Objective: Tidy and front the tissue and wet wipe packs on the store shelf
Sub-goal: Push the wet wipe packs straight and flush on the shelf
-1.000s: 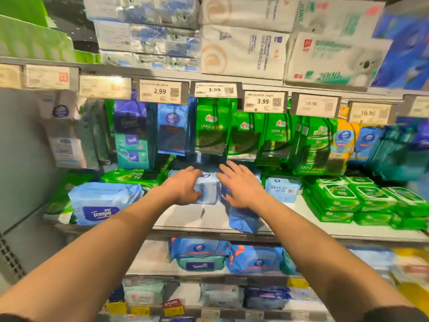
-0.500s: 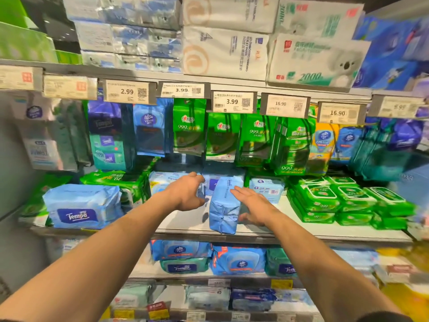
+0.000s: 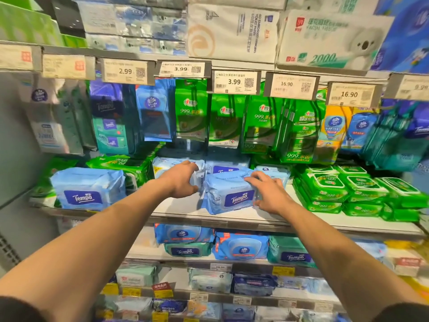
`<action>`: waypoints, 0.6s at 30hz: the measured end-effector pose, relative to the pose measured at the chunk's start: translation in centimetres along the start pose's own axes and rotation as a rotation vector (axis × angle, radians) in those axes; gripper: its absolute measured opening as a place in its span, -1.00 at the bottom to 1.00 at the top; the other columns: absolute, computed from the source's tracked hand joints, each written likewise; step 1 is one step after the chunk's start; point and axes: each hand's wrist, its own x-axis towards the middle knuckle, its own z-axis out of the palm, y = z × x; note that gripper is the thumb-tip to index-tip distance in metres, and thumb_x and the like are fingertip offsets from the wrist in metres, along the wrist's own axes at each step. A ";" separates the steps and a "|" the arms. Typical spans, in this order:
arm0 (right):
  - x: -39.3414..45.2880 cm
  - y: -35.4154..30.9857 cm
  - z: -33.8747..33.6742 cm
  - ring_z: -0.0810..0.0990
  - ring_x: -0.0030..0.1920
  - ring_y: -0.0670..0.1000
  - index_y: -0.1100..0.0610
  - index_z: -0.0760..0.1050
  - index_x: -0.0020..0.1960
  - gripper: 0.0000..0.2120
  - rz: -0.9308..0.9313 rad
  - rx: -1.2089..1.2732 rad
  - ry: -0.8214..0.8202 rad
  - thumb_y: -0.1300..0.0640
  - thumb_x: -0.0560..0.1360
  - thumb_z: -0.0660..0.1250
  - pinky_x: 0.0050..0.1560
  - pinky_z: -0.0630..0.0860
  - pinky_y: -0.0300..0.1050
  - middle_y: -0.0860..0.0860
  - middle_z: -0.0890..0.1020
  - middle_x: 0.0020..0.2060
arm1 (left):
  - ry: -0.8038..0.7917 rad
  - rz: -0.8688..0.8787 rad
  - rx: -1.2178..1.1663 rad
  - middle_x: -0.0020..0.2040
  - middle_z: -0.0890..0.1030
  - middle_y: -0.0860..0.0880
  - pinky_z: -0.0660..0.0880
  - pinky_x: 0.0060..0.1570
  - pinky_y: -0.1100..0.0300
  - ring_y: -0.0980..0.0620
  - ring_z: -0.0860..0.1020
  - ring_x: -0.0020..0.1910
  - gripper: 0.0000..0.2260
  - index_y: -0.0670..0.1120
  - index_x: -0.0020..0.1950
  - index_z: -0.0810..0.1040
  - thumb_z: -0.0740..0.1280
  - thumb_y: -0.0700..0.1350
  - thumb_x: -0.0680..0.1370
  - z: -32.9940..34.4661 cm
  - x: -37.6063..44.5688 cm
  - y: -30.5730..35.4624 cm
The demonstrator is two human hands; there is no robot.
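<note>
Glossy, crinkled plastic film on the blue Tempo pack (image 3: 228,194) (light-catching), smooth matt shelf board (image 3: 185,205) beneath.

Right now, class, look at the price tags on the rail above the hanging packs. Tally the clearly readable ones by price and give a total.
2.99 tag: 1
3.99 tags and: 2
16.90 tags and: 2
Total: 5
The tags at the far left and far right are too blurred to read and are left out.

Bright, even store lighting from overhead, barely any shadows. Wide-angle lens bows the shelf (image 3: 232,219) edges, and the left and right sides smear with motion blur; centre stays sharp.
</note>
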 end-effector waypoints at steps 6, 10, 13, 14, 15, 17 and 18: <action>-0.3 -1.7 0.7 0.29 0.39 0.08 -0.06 0.23 0.48 -0.38 0.082 -0.119 0.071 -0.19 0.51 0.34 0.30 0.29 0.14 -0.02 0.35 0.37 | 0.005 0.029 0.016 0.37 0.41 -0.11 0.42 0.29 0.02 -0.14 0.45 0.30 -0.40 -0.09 0.46 0.34 0.42 0.01 0.47 0.6 0.1 0.2; -0.5 -2.0 1.1 0.27 0.30 0.15 0.00 0.28 0.38 -0.45 0.124 -0.138 0.072 -0.25 0.52 0.28 0.08 0.52 0.15 0.01 0.34 0.28 | 0.007 0.031 0.028 0.39 0.39 -0.10 0.41 0.29 0.01 -0.14 0.43 0.32 -0.41 -0.09 0.46 0.32 0.40 0.02 0.48 0.4 0.4 -0.4; 0.7 -3.0 1.4 0.24 0.30 0.19 0.08 0.30 0.37 -0.47 0.182 -0.062 0.096 -0.20 0.55 0.29 0.08 0.55 0.10 0.07 0.32 0.29 | 0.000 0.013 0.031 0.41 0.37 -0.09 0.42 0.28 -0.03 -0.14 0.44 0.32 -0.39 -0.08 0.47 0.31 0.40 0.03 0.48 0.1 0.5 -1.1; 1.3 -3.4 1.6 0.23 0.31 0.20 0.11 0.31 0.37 -0.48 0.195 -0.034 0.099 -0.17 0.56 0.30 0.12 0.52 0.10 0.09 0.31 0.29 | -0.003 0.012 0.035 0.40 0.37 -0.09 0.43 0.28 -0.03 -0.14 0.44 0.31 -0.39 -0.07 0.47 0.30 0.40 0.03 0.48 0.1 0.4 -1.3; 1.8 -3.8 1.9 0.23 0.32 0.20 0.13 0.31 0.38 -0.49 0.203 -0.013 0.103 -0.14 0.57 0.30 0.16 0.50 0.09 0.10 0.31 0.29 | -0.006 0.017 0.040 0.39 0.38 -0.09 0.43 0.27 -0.03 -0.14 0.45 0.30 -0.39 -0.08 0.47 0.30 0.40 0.03 0.48 0.1 0.4 -1.5; 2.9 -4.0 2.5 0.22 0.33 0.20 0.16 0.30 0.38 -0.51 0.217 0.006 0.115 -0.09 0.58 0.30 0.22 0.46 0.08 0.11 0.29 0.30 | -0.013 0.023 0.048 0.38 0.38 -0.10 0.44 0.27 -0.02 -0.14 0.46 0.30 -0.40 -0.08 0.47 0.31 0.40 0.01 0.47 0.1 0.2 -2.1; 3.4 -3.9 2.7 0.21 0.34 0.20 0.16 0.29 0.40 -0.51 0.227 0.012 0.120 -0.06 0.59 0.30 0.25 0.45 0.08 0.12 0.29 0.31 | -0.015 0.022 0.050 0.37 0.38 -0.10 0.43 0.27 -0.01 -0.14 0.45 0.31 -0.40 -0.09 0.46 0.31 0.39 0.01 0.47 0.0 0.1 -2.5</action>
